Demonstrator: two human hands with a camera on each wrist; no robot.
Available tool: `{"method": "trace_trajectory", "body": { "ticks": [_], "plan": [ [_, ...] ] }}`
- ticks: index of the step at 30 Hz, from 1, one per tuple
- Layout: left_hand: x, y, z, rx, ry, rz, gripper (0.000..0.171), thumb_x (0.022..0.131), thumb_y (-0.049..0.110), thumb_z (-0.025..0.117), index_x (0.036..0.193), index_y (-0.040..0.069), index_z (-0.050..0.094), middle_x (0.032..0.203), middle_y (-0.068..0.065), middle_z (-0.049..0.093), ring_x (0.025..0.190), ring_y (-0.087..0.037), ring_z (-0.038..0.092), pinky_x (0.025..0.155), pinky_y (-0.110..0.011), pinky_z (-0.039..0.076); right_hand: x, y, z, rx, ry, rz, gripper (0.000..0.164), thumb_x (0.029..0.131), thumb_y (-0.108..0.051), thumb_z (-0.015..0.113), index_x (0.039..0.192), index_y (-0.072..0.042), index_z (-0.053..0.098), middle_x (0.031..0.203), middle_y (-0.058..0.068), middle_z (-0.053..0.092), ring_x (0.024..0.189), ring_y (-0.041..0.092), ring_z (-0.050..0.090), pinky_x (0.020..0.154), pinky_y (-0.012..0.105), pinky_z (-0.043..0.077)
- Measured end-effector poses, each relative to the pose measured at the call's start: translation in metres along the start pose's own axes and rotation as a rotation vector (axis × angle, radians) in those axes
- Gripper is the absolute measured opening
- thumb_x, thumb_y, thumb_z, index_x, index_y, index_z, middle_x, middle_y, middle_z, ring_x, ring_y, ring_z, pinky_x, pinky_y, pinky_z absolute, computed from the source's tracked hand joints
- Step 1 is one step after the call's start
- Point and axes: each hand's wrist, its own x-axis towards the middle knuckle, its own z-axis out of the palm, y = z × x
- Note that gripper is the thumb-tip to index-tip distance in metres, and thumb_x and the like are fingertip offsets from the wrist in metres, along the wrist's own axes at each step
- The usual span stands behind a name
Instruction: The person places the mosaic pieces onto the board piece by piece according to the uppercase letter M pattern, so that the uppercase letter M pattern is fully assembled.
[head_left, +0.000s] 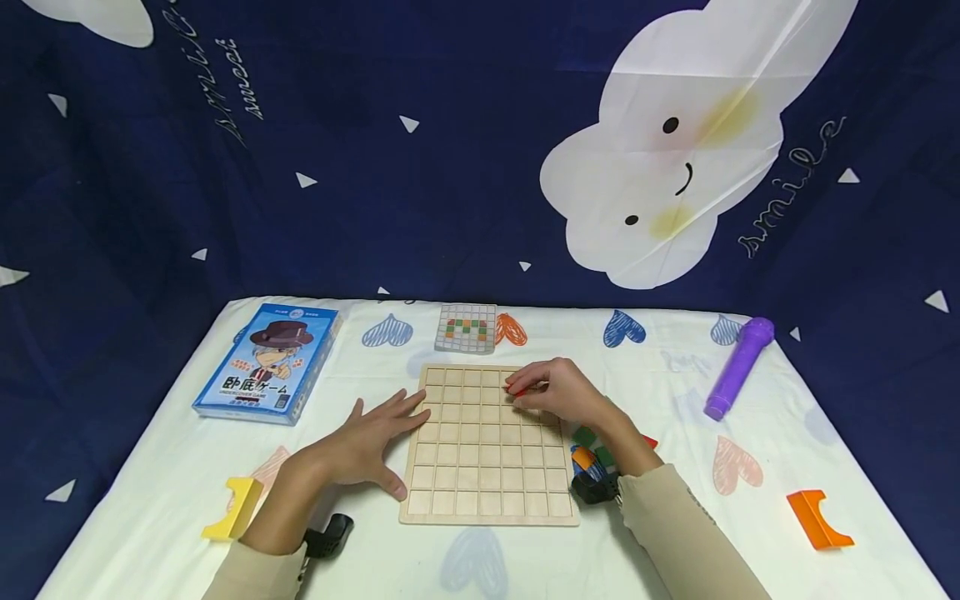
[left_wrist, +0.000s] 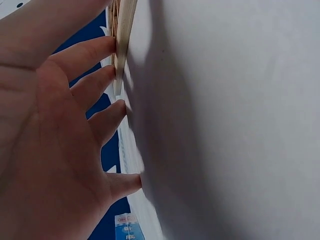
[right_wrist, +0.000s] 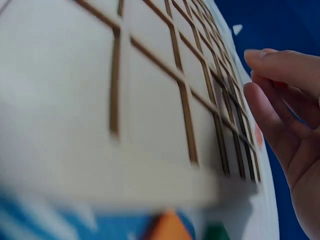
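Note:
A pale wooden board (head_left: 480,454) divided into a grid of square recesses lies flat in the middle of the table. My left hand (head_left: 363,442) is spread along its left side, fingertips and thumb at the edge. Over the far right part of the board, my right hand (head_left: 562,392) pinches a small red piece (head_left: 517,392) between thumb and fingers; the fingers hide most of it. In the right wrist view, a trace of red (right_wrist: 280,84) shows behind the fingers. Green pieces (head_left: 584,437) and an orange piece (head_left: 582,458) lie right of the board, partly hidden by the right wrist.
A card with a coloured grid pattern (head_left: 466,329) lies beyond the board. At the back left is a blue game box (head_left: 270,362); at the right, a purple microphone (head_left: 738,371). A yellow notched block (head_left: 236,510) and an orange one (head_left: 817,518) stand near the sides.

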Motion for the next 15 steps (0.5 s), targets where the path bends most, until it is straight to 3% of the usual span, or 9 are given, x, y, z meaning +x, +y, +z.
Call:
{"method": "trace_trajectory", "body": {
  "ticks": [7,15],
  "plan": [
    [0.001,-0.003,0.001,-0.011,-0.004,-0.001,0.115,0.058,0.042,0.094,0.155,0.01,0.043,0.173,-0.009,0.02,0.16,-0.043,0.011,0.115,-0.085,-0.001,0.011,-0.009,0.022,-0.004,-0.036,-0.07,0.012,0.085,-0.012,0.082,0.097,-0.016,0.083,0.113,0.0,0.077,0.108,0.017,0.069,0.082,0.019,0.056],
    [0.002,-0.003,0.001,-0.011,-0.015,-0.017,0.113,0.059,0.042,0.095,0.155,0.011,0.043,0.173,-0.008,0.02,0.161,-0.042,0.009,0.116,-0.084,-0.002,0.021,-0.023,0.039,-0.004,-0.092,-0.113,0.014,0.087,-0.014,0.081,0.101,-0.015,0.082,0.114,0.001,0.079,0.111,0.017,0.072,0.083,0.018,0.057]
  ]
}}
